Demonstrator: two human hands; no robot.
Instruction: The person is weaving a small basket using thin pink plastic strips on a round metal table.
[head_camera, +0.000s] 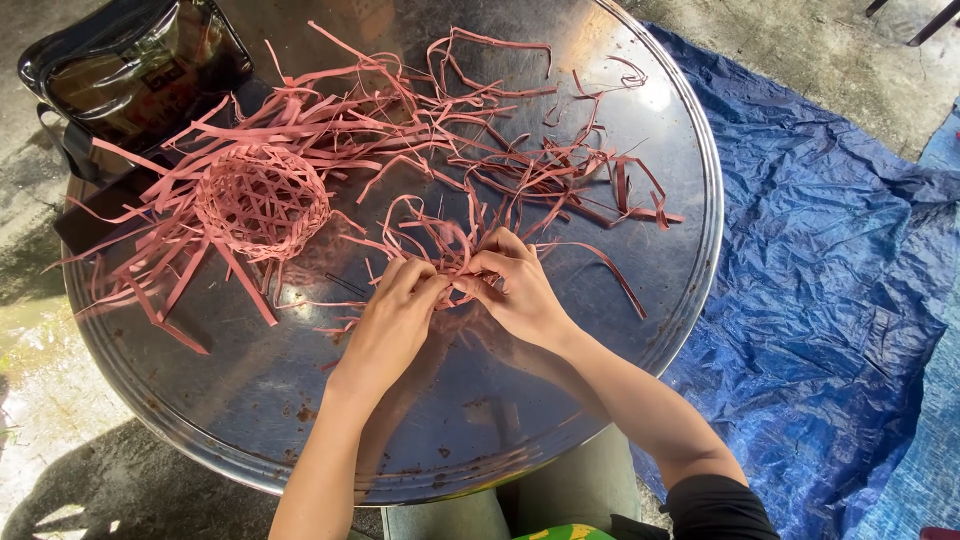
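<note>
Both hands at the middle of the round, shiny metal tray table (620, 330): left hand (395, 315) and right hand (520, 290) closed in pinches, fingertips touching, gripping a small tangle of flat pink weaving strips (450, 250) with loose ends fanning outward. Barely started, by the look of it: only a few strips crossed, no wall or rim yet. Off to the left, well apart, a small round pink woven basket (262, 203), bowl formed but long ends untrimmed. Farther back, more loose pink strips (520, 150) unused. Black bag (130, 60) at the far left edge, crumpled blue tarpaulin (820, 250) on the ground to the right.
</note>
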